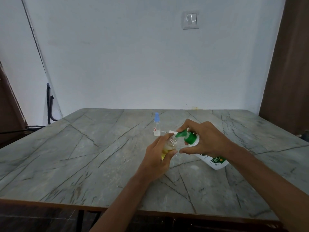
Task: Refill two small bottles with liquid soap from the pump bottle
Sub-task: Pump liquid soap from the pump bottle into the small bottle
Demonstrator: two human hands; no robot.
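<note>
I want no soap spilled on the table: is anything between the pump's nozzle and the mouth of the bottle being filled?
Nothing visible. The green pump nozzle sits right at the uncapped mouth of the small bottle held by the left hand; the right hand grips the pump bottle.

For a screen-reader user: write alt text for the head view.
The right hand tilts a white pump bottle so its green nozzle meets the open mouth of a small clear bottle, partly filled with yellow liquid, held in the left hand. Behind them, a second small bottle with a blue cap stands on the grey marble-patterned table.
</note>
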